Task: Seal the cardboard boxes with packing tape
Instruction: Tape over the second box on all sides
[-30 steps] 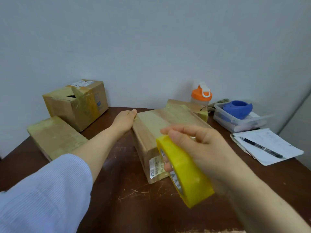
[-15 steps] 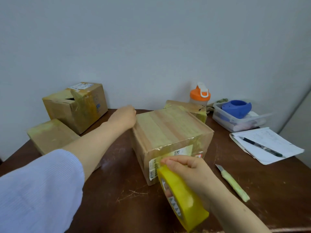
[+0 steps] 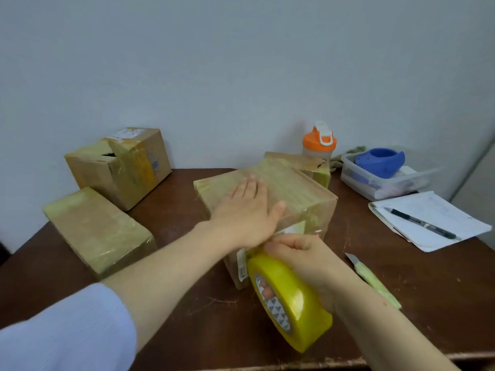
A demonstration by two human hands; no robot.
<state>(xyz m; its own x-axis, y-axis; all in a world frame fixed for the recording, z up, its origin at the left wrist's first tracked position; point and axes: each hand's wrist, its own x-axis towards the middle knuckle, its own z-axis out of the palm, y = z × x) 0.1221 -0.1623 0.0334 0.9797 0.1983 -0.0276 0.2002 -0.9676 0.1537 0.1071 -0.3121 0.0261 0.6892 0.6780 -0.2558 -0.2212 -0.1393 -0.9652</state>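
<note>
- Yellow tape roll [image 3: 292,303] stands on edge against the near face of the centre box [image 3: 292,187], low over the table [image 3: 187,303]. Whether it touches the tabletop cannot be told.
- Step in hand, as judged: anchoring the tape end on the near face before running a strip over the top. The contact point is hidden behind the hands.
- Procedure: press the tape end firmly onto the cardboard before pulling. Draw the roll up and over in one straight line. Hold the tension even, so the strip lies without wrinkles.
- Bracing: downward pressure on the top should stop the box from sliding toward the person as the roll is pulled.
- Left hand [image 3: 246,210]: released, palm down and flat on the box top. The fingers are straight and point away, with the thumb spread to the right. The forearm reaches in from the lower left.
- Right hand [image 3: 302,258]: grasping the tape roll, with fingers passed through the core and showing inside it. The knuckles are close against the upper near face of the box.
- Cutting: a utility knife [image 3: 375,282] lies on the table just right of the right forearm, handy for severing the strip.
- Other stock: a flat box [image 3: 96,231] and a cube box [image 3: 120,167] sit well apart at the left.
</note>
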